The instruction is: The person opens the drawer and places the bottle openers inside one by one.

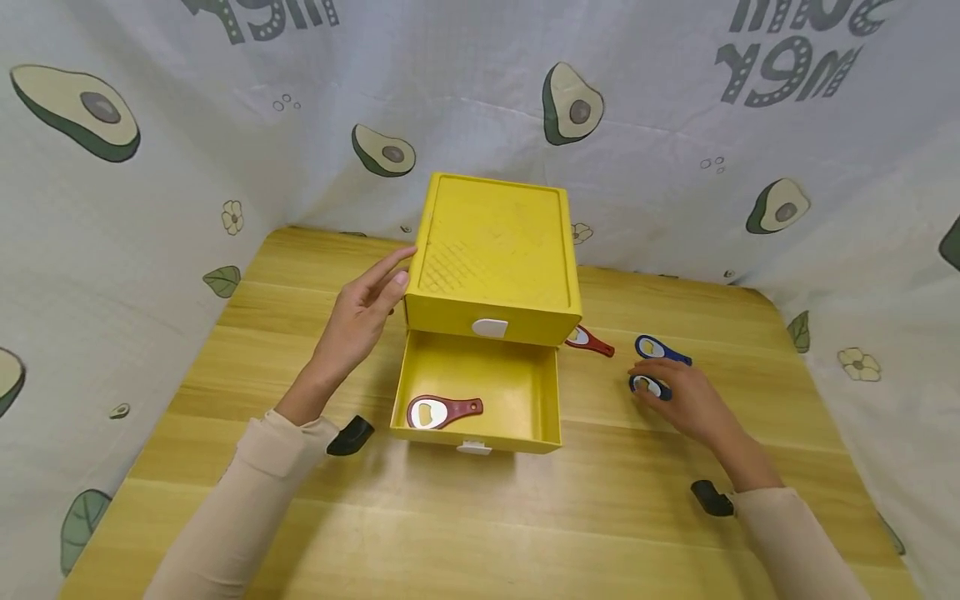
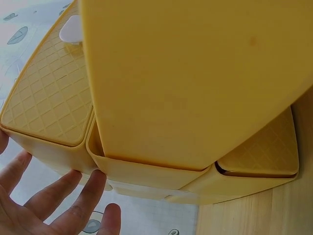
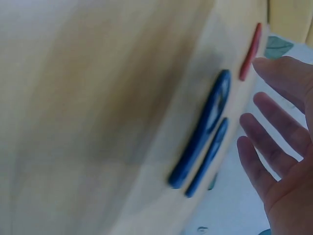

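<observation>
A yellow drawer cabinet stands on the table, its lower drawer pulled out. Inside that drawer lies a red bottle opener. My left hand rests its spread fingertips on the cabinet's left side, also visible in the left wrist view against the yellow casing. On the right, my right hand hovers over a dark blue bottle opener, fingers loosely bent. The right wrist view shows those fingers apart from the opener. Just behind it lies another blue bottle opener.
Another red bottle opener lies against the cabinet's right side, partly hidden by it. The upper drawer, with a white handle, is closed. A patterned white cloth hangs behind and beside the wooden table.
</observation>
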`<state>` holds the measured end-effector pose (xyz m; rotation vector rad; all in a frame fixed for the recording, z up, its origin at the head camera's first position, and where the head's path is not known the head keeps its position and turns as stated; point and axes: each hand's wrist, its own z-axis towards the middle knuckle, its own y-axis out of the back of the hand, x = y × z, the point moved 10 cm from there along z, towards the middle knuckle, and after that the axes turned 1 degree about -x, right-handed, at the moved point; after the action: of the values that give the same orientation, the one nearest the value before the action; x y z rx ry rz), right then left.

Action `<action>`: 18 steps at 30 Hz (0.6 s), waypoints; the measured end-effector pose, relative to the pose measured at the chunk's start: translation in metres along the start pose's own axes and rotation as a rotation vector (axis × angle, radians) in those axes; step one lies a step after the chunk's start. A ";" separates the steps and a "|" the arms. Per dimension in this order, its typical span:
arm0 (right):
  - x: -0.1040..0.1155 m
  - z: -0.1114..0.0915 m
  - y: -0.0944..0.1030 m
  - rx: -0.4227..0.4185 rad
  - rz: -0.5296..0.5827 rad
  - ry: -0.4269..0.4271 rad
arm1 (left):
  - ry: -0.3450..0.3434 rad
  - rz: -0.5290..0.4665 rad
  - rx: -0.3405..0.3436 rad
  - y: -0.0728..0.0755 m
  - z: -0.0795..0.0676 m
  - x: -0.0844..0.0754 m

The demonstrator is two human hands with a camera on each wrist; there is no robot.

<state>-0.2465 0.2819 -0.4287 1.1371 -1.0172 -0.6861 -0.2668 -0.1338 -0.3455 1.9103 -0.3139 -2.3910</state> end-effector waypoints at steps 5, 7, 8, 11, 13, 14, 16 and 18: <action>-0.009 -0.001 -0.007 0.000 0.017 -0.008 | 0.006 -0.001 0.000 0.001 -0.001 0.001; -0.010 -0.001 -0.008 -0.001 0.015 -0.007 | 0.004 0.000 0.000 0.001 -0.001 0.001; -0.012 -0.001 -0.009 0.001 0.012 -0.007 | 0.003 0.000 0.000 0.001 -0.001 0.001; -0.013 -0.001 -0.010 0.002 0.004 0.001 | 0.003 0.001 -0.001 0.001 -0.001 0.001; -0.014 -0.001 -0.011 -0.001 -0.007 0.011 | 0.003 -0.002 -0.001 0.001 -0.001 0.001; -0.015 -0.001 -0.011 0.001 -0.007 0.015 | 0.004 -0.003 -0.001 0.001 -0.001 0.001; -0.016 -0.002 -0.012 0.003 -0.007 0.022 | 0.002 -0.004 0.001 0.001 -0.001 0.001; -0.017 -0.002 -0.013 0.001 -0.005 0.029 | 0.000 -0.004 0.005 0.000 -0.001 0.000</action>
<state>-0.2513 0.2935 -0.4468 1.1483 -0.9904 -0.6709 -0.2661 -0.1341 -0.3458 1.9147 -0.3159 -2.3951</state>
